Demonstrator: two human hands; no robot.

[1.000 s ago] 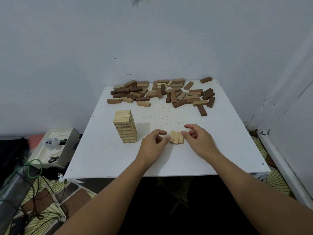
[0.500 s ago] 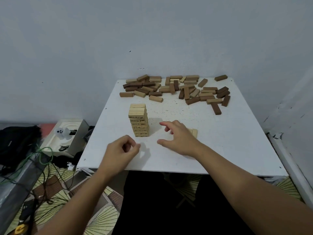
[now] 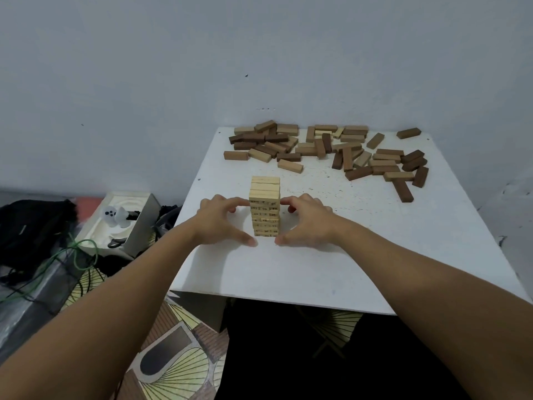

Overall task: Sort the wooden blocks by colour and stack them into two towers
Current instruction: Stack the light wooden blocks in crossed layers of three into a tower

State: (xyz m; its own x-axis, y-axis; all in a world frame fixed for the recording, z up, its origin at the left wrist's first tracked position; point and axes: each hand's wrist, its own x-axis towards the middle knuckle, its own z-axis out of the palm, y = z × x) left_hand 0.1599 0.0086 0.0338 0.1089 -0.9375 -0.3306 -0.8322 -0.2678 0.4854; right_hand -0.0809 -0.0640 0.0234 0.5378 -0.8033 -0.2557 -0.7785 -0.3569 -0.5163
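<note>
White table (image 3: pixel 346 269), left hand (image 3: pixel 219 223) and right hand (image 3: pixel 310 220) flanking pale tower (image 3: pixel 264 206), fingers curled against its sides

1. Pale block tower (image 3: pixel 264 206) upright at centre frame on white tabletop (image 3: pixel 360 255).
2. Left hand (image 3: pixel 222 222) and right hand (image 3: pixel 307 222) cupped at either side of tower, fingers (image 3: pixel 240 202) at its edges, thumbs near its base.
3. Loose brown and tan blocks (image 3: pixel 326 150) scattered along tabletop's far edge, upper centre to upper right.
4. Open white box (image 3: pixel 124 220), black bag (image 3: pixel 31 226) and green cable (image 3: pixel 83 249) at left of frame.
</note>
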